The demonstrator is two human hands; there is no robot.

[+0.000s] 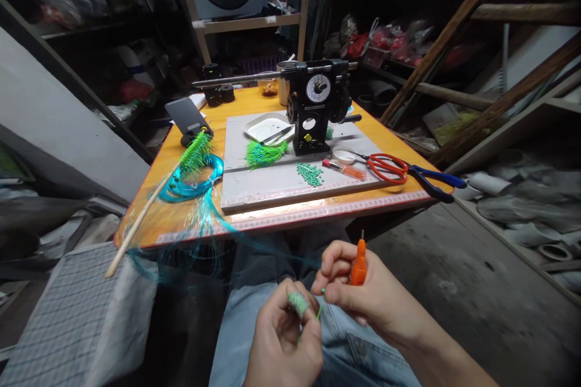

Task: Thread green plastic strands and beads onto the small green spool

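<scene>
A: Where is the worked piece?

B: The pale green textured piece (298,303) sits at the forefinger of the left hand (285,338), above the lap (240,332).

A: How do the fingers stand?

B: Those of the left hand curl inward, a thin green strand (319,312) projecting beside the thumb; whether they grip the piece or wear it cannot be told. The right hand (373,290) grasps an orange-handled tool (359,265), metal tip upward, a small green bead (323,291) at its fingertips.

A: And beyond?

B: Loose green beads (310,174) lie on the grey board (258,184), near a black geared device (300,133).
</scene>
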